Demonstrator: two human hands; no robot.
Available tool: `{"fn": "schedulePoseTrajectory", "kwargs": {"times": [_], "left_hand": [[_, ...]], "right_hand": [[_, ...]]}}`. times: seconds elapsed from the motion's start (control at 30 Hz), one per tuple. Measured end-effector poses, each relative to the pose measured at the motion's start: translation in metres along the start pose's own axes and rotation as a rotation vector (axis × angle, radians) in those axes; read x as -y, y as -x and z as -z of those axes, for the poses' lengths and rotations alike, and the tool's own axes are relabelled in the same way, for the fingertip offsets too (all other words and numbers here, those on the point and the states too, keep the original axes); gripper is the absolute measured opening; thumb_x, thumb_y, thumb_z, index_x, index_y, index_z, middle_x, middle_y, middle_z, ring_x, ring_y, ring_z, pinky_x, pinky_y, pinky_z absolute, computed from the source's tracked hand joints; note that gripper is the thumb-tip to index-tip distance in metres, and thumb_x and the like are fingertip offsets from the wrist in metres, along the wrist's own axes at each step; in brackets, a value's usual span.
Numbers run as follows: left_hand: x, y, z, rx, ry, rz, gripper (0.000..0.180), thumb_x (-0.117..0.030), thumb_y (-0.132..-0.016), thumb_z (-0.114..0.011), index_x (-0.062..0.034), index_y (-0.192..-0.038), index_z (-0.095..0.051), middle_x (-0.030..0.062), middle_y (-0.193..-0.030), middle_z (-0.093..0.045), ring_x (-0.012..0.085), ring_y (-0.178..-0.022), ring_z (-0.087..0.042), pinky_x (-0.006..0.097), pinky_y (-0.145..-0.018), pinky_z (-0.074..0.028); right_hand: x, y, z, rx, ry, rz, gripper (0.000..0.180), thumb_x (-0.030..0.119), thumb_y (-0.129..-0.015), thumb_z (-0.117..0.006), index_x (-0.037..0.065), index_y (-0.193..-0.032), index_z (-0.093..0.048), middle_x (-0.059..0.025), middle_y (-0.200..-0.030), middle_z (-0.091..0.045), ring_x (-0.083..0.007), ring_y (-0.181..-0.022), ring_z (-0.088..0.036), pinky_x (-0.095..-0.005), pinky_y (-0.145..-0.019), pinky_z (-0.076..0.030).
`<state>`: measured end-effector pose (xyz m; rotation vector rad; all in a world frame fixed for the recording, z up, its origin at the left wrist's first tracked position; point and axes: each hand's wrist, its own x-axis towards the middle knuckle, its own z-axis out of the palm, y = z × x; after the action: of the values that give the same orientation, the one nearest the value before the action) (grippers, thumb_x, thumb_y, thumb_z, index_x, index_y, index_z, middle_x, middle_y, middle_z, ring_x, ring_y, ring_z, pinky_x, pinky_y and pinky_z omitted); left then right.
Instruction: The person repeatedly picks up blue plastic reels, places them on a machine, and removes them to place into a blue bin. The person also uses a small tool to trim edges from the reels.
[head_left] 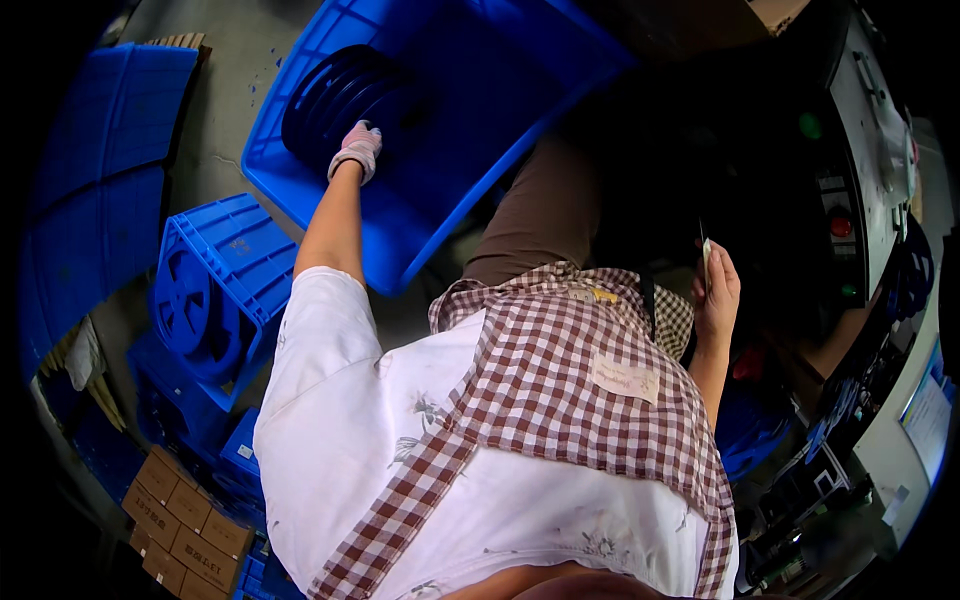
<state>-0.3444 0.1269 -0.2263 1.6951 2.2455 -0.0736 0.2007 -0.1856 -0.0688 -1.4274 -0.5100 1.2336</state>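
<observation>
Inside a large blue bin [480, 190], a row of dark round reels [345, 90] leans along the left side. My left hand [357, 152], in a pale pinkish glove, reaches down to the near end of this row. Its fingers are curled at a reel's edge, and their tips are partly hidden against the dark plastic. Well apart from the bin, on the right, my bare right hand [717, 290] is closed around a small knife [707, 257]. The knife has a pale yellowish handle, and its thin blade points up and away from me.
A blue crate [240, 245] holding a round blue reel stands left of the bin. Larger blue containers [110, 150] are at the far left, with stacked cardboard boxes [190, 530] at the lower left. A machine panel with a red button [840, 226] borders the right side.
</observation>
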Motion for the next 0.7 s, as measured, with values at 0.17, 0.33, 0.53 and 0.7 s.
{"fn": "schedulePoseTrajectory", "kwargs": {"times": [0.17, 0.33, 0.53, 0.7], "left_hand": [[-0.092, 0.055, 0.055, 0.2, 0.178, -0.066, 0.046, -0.034, -0.093, -0.046, -0.0109, -0.134, -0.047, 0.0164, -0.127, -0.056, 0.032, -0.118, -0.053, 0.04, -0.098, -0.041], [-0.056, 0.031, 0.034, 0.259, 0.275, 0.016, 0.049, -0.036, -0.094, -0.045, -0.0155, -0.138, -0.042, 0.016, -0.134, -0.052, 0.0322, -0.12, -0.051, 0.039, -0.098, -0.041], [-0.007, -0.041, -0.009, 0.199, 0.258, -0.06, 0.041, -0.025, -0.091, -0.051, -0.0077, -0.129, -0.051, 0.0128, -0.102, -0.064, 0.0244, -0.084, -0.062, 0.035, -0.077, -0.05], [-0.079, -0.006, -0.015, 0.169, 0.283, -0.271, 0.031, -0.02, -0.094, -0.053, -0.01, -0.123, -0.054, 0.0068, -0.086, -0.062, 0.0168, -0.068, -0.056, 0.03, -0.062, -0.047]], "right_hand": [[0.004, -0.01, 0.014, -0.199, 0.037, -0.04, 0.028, 0.022, -0.095, -0.053, 0.004, -0.116, -0.059, 0.0057, -0.07, -0.049, -0.0026, -0.049, -0.036, -0.0169, -0.043, -0.025], [0.053, -0.045, 0.06, -0.14, -0.166, 0.144, 0.031, 0.02, -0.096, -0.05, 0.002, -0.121, -0.054, 0.0037, -0.072, -0.048, -0.0037, -0.051, -0.039, -0.0176, -0.045, -0.027], [0.141, -0.036, 0.158, -0.559, -0.136, 0.646, 0.032, 0.012, -0.095, -0.049, 0.003, -0.126, -0.048, -0.0003, -0.081, -0.052, -0.0036, -0.058, -0.043, -0.0142, -0.043, -0.029], [0.142, -0.076, 0.254, -0.999, 0.548, 0.548, 0.028, 0.016, -0.085, -0.059, 0.005, -0.111, -0.062, -0.0126, -0.085, -0.067, -0.0219, -0.076, -0.065, -0.0338, -0.072, -0.05]]}}
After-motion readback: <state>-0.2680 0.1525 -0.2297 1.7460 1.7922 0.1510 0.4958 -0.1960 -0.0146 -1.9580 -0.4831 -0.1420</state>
